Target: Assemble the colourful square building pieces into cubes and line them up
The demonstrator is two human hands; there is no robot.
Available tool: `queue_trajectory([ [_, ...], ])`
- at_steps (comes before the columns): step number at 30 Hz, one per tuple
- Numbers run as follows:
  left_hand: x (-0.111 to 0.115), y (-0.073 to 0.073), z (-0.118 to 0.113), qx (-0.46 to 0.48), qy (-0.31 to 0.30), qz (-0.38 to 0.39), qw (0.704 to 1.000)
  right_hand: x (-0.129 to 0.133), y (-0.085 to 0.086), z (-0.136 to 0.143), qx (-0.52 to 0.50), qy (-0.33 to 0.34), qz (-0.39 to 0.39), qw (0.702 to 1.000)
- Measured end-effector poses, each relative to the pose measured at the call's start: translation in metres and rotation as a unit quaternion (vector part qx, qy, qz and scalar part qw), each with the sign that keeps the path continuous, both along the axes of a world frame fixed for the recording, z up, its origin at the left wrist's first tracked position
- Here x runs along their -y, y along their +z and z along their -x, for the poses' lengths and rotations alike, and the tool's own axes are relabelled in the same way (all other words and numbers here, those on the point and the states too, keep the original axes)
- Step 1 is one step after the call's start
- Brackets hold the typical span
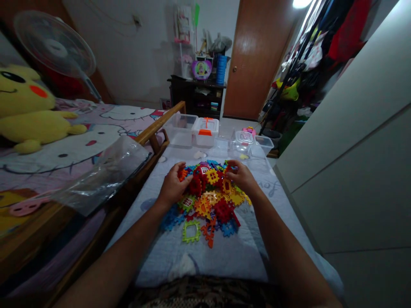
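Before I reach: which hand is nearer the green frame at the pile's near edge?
Left. The left hand is beyond the green frame, slightly left; the right hand, well right and beyond.

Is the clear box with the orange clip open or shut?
The box looks shut: its lid sits on top, with the orange clip at the front edge.

Colorful interlocking plastic pieces (211,197) lie heaped, many overlapping, on pale bedding (253,252).
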State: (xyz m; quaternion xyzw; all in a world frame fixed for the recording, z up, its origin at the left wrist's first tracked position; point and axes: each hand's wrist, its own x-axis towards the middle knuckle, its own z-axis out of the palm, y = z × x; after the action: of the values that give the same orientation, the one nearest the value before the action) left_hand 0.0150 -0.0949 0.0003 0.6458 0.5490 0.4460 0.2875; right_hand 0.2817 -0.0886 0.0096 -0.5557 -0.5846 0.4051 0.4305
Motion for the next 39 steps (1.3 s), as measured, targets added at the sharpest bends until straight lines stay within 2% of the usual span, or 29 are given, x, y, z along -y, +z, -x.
queue_trajectory([
  [3, -0.004, 0.000, 0.004, -0.038, 0.009, -0.012, 0.999, -0.002, 0.005, 0.008, -0.036, 0.062, 0.002, 0.997],
  [6, -0.009, -0.002, 0.010, -0.077, 0.008, -0.033, 0.996, -0.005, 0.011, 0.015, -0.016, 0.117, -0.006, 0.993],
  [10, -0.018, -0.014, 0.022, -0.105, 0.018, -0.062, 0.992, -0.016, 0.010, 0.011, 0.079, 0.066, -0.084, 0.991],
  [13, -0.024, -0.028, 0.031, -0.136, 0.045, -0.041, 0.989, -0.023, 0.003, 0.008, 0.114, 0.029, -0.113, 0.987],
  [18, -0.029, -0.042, 0.038, -0.171, 0.054, 0.011, 0.984, -0.024, -0.002, 0.016, 0.111, 0.035, -0.144, 0.983],
  [22, -0.026, -0.040, 0.033, -0.151, 0.003, 0.008, 0.988, -0.017, -0.003, 0.028, 0.170, 0.079, -0.213, 0.959],
  [25, -0.022, -0.036, 0.030, -0.123, -0.056, -0.010, 0.991, -0.010, -0.007, 0.040, 0.209, 0.103, -0.226, 0.946],
  [28, -0.018, -0.035, 0.030, -0.089, -0.092, -0.008, 0.992, -0.002, -0.008, 0.053, 0.224, 0.073, -0.221, 0.946],
  [32, -0.015, -0.038, 0.033, -0.040, -0.137, 0.038, 0.989, 0.001, 0.000, 0.064, 0.203, 0.045, -0.248, 0.946],
  [35, -0.013, -0.037, 0.035, -0.041, -0.125, 0.026, 0.991, -0.007, 0.008, 0.061, 0.179, 0.051, -0.270, 0.945],
  [37, -0.012, -0.034, 0.035, -0.063, -0.100, 0.001, 0.993, -0.018, 0.009, 0.051, 0.169, 0.017, -0.259, 0.951],
  [39, -0.013, -0.031, 0.036, -0.086, -0.075, -0.028, 0.993, -0.034, 0.008, 0.040, 0.175, -0.031, -0.211, 0.961],
])
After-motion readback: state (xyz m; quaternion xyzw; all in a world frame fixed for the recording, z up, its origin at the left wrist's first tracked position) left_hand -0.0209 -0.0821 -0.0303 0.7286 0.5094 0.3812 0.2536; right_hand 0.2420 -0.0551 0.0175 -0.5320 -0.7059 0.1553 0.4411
